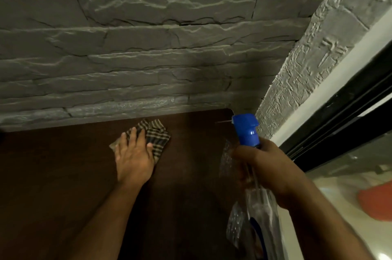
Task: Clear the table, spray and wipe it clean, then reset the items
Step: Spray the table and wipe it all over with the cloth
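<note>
Dark table (63,175); left hand (133,158) flat on half-hidden cloth (158,134), right hand (263,166) grip around blurred spray bottle (248,130).

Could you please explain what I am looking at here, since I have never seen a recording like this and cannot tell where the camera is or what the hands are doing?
There is no machine here. A person wears a wide-angle camera on the head, so the one picture looks forward and down at their own two bare hands.

The dark brown surface is a table pushed against a grey stone wall. The left hand lies flat on a checked cloth, pressing it onto the table near the wall. The right hand grips a clear spray bottle by the neck; its blue nozzle points toward the wall.

Nothing else lies on the part of the table in view. To the right is a dark window frame.
</note>
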Action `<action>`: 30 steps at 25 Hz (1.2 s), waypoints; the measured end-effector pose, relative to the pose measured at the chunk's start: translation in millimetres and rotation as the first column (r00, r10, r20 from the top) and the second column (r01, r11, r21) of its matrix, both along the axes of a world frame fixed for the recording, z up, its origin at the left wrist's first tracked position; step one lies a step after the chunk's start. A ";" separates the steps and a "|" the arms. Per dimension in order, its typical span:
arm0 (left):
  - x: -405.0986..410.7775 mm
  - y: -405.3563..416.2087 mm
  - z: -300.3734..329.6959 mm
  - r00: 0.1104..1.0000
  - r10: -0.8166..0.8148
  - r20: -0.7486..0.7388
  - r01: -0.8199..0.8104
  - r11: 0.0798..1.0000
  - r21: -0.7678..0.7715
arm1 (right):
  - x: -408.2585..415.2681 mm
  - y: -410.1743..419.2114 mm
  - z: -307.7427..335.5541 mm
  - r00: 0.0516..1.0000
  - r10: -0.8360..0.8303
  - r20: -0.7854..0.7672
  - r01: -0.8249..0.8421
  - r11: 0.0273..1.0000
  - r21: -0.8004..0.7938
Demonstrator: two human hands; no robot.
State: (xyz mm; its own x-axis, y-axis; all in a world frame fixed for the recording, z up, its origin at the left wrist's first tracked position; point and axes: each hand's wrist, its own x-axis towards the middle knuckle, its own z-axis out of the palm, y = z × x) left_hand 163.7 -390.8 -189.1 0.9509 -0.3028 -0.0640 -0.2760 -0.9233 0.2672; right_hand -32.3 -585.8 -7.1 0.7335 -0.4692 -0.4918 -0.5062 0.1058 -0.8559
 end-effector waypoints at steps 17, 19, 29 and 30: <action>2.6 -3.1 1.6 0.999 -0.030 -0.010 0.030 0.998 0.048 | -64.0 57.8 -28.6 0.977 -0.060 -0.203 0.084 0.990 0.111; 4.2 -4.0 2.1 0.999 -0.027 -0.027 0.029 0.998 0.064 | -76.6 44.8 -26.2 0.974 -0.083 -0.208 0.107 0.989 0.106; -149.0 -46.2 22.8 0.896 -0.432 -0.101 0.435 0.900 0.011 | -74.2 40.1 -17.0 0.991 -0.115 -0.071 0.132 0.943 0.305; -150.7 -48.5 24.8 0.873 -0.477 -0.103 0.480 0.877 0.008 | -74.5 35.3 -17.8 0.988 -0.134 -0.079 0.150 0.949 0.278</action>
